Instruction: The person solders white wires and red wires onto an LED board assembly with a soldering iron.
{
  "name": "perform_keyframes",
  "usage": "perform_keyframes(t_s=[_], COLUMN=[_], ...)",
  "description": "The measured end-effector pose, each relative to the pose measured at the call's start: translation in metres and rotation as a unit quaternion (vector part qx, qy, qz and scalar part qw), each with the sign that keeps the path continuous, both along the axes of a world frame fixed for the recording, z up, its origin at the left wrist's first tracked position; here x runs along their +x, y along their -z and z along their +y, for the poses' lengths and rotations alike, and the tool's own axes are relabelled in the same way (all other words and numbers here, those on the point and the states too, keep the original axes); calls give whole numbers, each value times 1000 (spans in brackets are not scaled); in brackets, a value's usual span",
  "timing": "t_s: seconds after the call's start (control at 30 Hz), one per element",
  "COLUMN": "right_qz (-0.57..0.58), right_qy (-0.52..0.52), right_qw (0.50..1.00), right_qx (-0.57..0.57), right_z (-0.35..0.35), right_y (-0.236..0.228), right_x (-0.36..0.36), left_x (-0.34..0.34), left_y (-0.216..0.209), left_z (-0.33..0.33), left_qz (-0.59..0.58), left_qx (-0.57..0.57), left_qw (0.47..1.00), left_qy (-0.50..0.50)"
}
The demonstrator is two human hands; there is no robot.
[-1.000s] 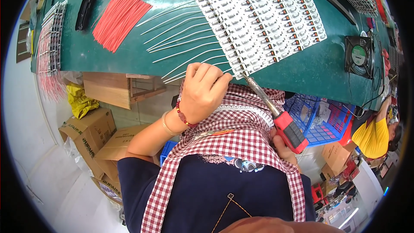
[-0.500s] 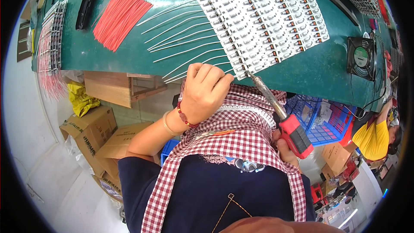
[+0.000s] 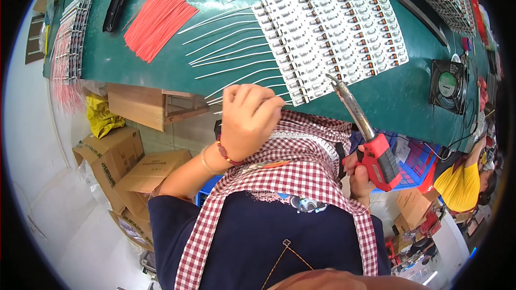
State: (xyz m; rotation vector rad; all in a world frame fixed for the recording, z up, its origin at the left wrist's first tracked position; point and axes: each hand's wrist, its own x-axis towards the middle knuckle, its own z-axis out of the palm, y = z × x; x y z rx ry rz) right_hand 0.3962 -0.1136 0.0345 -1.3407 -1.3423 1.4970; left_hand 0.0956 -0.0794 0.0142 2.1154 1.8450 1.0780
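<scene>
My right hand point(image 3: 361, 180) holds one soldering iron point(image 3: 379, 160) near one circuit-board sheet point(image 3: 333, 37) on the table point(image 3: 376, 102). My left hand point(image 3: 248, 122) curls by white wires point(image 3: 204, 76), its hold unclear; two wire bundles point(image 3: 160, 23) lie beyond.

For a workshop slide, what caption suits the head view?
Left hand beside thin white wires; right hand holds a red and black soldering iron, tip over a white circuit board panel.

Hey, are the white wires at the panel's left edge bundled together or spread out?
Spread out: the white wires reach leftward from the panel as separate strands, with green table showing between them.
</scene>
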Motion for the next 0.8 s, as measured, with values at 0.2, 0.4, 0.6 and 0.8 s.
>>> perform_keyframes(t_s=[0.2,0.4,0.6,0.8], right_qz=[84,117,137,175], right_qy=[51,60,94,76], right_qw=[994,988,984,981], right_qx=[49,75,58,15], right_z=[40,60,67,97], right_y=[-7,-17,-14,-22], right_x=[-17,-30,-29,-39], left_x=[-45,-70,-115,-172], left_y=[-13,23,2,-6], left_z=[90,207,170,76], left_qz=[80,159,100,204], left_qx=[60,57,57,-134], left_qw=[994,982,984,945], left_qy=[-44,-82,-134,-218])
